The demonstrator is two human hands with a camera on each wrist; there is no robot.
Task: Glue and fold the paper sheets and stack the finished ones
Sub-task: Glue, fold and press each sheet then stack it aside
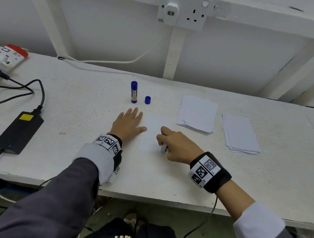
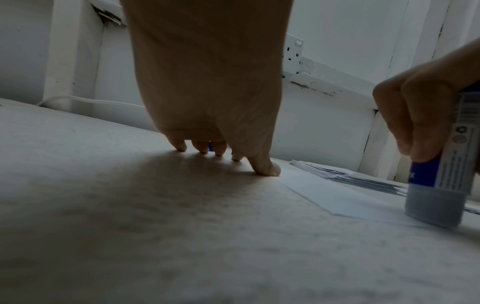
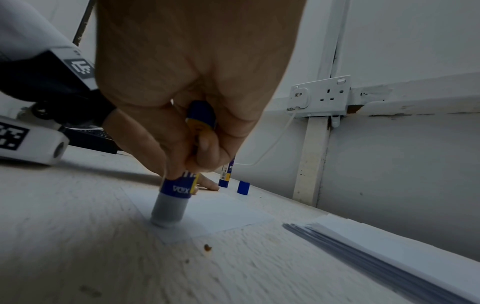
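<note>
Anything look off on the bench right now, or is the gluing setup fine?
Mostly fine. A loose blue cap stands beside a second, capped blue glue stick. Small brown crumbs lie on the white table near the white paper sheet being glued.

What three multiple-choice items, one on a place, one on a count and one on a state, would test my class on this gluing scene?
1. Where is the loose blue cap?
A. On the white table, right of the capped blue glue stick
B. On a paper stack
C. In the left hand

2. How many stacks of white paper lie right of the single white sheet?
A. One
B. Two
C. Four

3. What is the right hand doing?
A. Resting flat
B. Holding an uncapped glue stick tip-down on the sheet
C. Lifting a stack

Answers: 1 A, the cap stands beside the upright stick; 2 B, a nearer stack and a farther one show; 3 B, the grip wraps the stick while the left hand lies flat at the sheet's edge.
</note>
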